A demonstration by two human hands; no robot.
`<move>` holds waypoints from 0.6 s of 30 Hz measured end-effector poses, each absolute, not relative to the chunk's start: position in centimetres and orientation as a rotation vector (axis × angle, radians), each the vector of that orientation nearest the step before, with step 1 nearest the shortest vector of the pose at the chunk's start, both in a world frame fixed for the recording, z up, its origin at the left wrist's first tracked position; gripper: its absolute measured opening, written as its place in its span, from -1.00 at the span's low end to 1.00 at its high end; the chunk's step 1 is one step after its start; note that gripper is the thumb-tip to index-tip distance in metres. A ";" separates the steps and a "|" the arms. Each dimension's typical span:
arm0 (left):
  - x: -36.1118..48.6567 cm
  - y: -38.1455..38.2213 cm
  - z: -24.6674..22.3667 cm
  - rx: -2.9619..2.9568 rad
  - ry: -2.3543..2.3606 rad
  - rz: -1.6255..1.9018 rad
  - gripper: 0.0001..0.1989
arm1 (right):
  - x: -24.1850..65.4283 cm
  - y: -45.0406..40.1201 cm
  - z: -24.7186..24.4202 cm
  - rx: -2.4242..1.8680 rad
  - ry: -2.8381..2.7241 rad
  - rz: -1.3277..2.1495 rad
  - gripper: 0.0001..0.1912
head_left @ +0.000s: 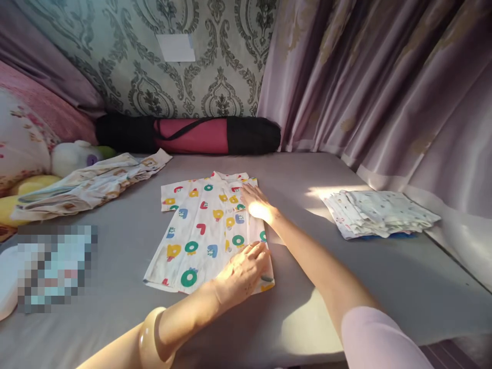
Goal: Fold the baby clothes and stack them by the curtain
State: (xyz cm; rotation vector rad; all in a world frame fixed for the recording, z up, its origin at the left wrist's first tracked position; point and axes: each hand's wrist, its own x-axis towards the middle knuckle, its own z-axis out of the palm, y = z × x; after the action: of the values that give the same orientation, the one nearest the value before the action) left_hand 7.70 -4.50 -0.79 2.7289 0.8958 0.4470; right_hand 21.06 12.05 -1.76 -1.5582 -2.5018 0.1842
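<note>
A small white shirt [202, 228] with colourful letter-like prints lies spread on the grey bed surface [307, 287], its collar pointing away from me. My left hand [244, 269], with a pale bangle [148, 333] on its wrist, rests flat on the lower right part of the shirt. Near the shirt's upper right edge, below the collar, my right hand [257, 202] lies with its fingers stretched out on the cloth. The shirt's right sleeve is not visible; it may be folded under or hidden by my right hand.
Folded pale clothes [380, 212] are stacked at the right. Crumpled patterned clothing [92, 184] lies at the left by plush toys [73, 158]. A pink and black rolled bag [192, 136] lies along the wall. A blurred item [61, 269] sits at the lower left.
</note>
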 end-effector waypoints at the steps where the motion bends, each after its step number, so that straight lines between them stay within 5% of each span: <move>1: 7.6 -4.8 -1.2 2.717 0.903 0.472 -0.63 | 20.4 12.5 -2.0 -1.589 -2.500 0.203 -0.49; 6: 7.3 -6.3 -2.4 2.715 0.918 0.413 -0.41 | 19.1 13.7 -2.9 -1.799 -2.454 0.345 -0.29; 18: 6.7 -7.7 -2.5 2.749 0.858 0.395 -0.22 | 19.0 13.6 -3.5 -1.837 -2.430 0.274 -0.31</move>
State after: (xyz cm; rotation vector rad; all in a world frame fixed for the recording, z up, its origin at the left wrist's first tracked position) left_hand 6.71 -7.68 -2.49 2.7491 0.8582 0.3952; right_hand 18.96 13.60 -3.45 -1.8370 -2.4297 0.2737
